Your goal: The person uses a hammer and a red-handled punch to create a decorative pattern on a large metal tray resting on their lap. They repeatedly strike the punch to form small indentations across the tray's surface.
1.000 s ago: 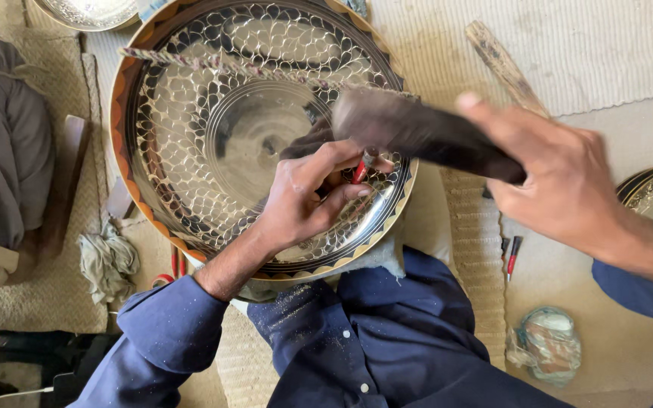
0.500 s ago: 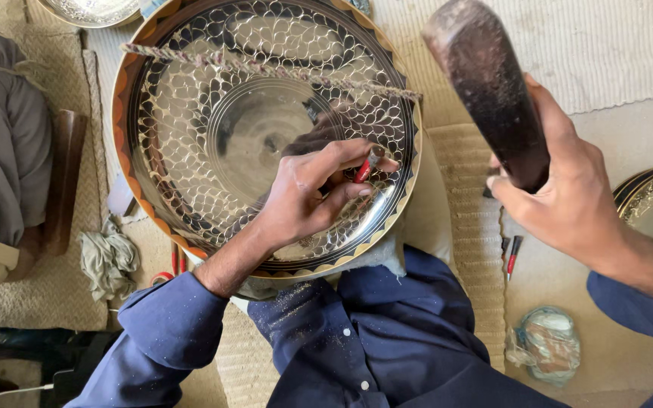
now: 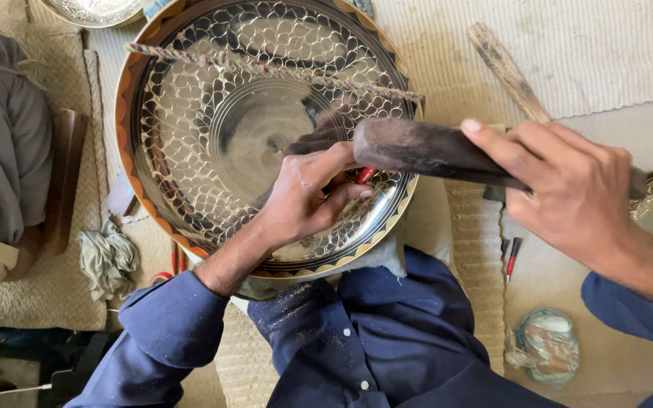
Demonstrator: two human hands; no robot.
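Head view: left hand [image 3: 304, 200] pinches a red-handled punch [image 3: 364, 175] on the tray [image 3: 190, 151]; right hand [image 3: 576, 189] grips the mallet [image 3: 425, 147]. Engraving strike; next blow needs square contact.

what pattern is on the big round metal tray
Rows of scale-like teardrop loops chased around a plain centre on the tray; head view.
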